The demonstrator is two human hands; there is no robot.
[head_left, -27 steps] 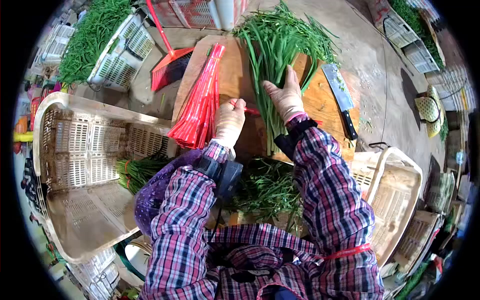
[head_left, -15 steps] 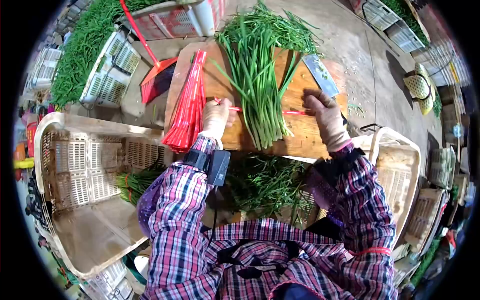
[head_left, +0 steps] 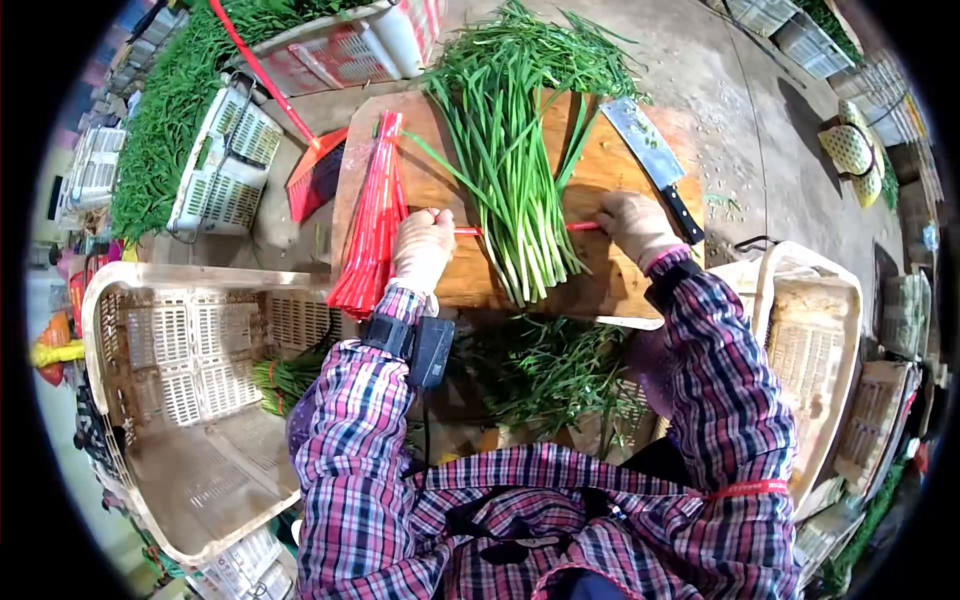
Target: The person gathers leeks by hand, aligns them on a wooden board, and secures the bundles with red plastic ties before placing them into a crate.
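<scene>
A bunch of long green garlic chives (head_left: pixel 522 190) lies lengthwise on a wooden board (head_left: pixel 612 285), pale cut ends towards me. A red tie strip (head_left: pixel 467 231) passes beneath the bunch and sticks out on both sides. My left hand (head_left: pixel 424 248), in a pale glove, is closed on the strip's left end. On the other side my right hand (head_left: pixel 638 230), also gloved, pinches the right end. Left of my left hand rests a sheaf of red strips (head_left: pixel 370 230). A cleaver (head_left: pixel 648 150) with a black handle lies beyond my right hand.
More loose chives (head_left: pixel 540 50) are heaped at the board's far edge. A large crate (head_left: pixel 190 275) holding a tied bunch (head_left: pixel 280 380) stands at left, another crate (head_left: pixel 815 330) at right. Loose greens (head_left: pixel 550 370) lie below the board. A red dustpan (head_left: pixel 315 170) is at far left.
My right hand has come down and slightly left, uncovering the cleaver's handle. My left hand has shifted a little left and nearer. The chives stay on the strip.
</scene>
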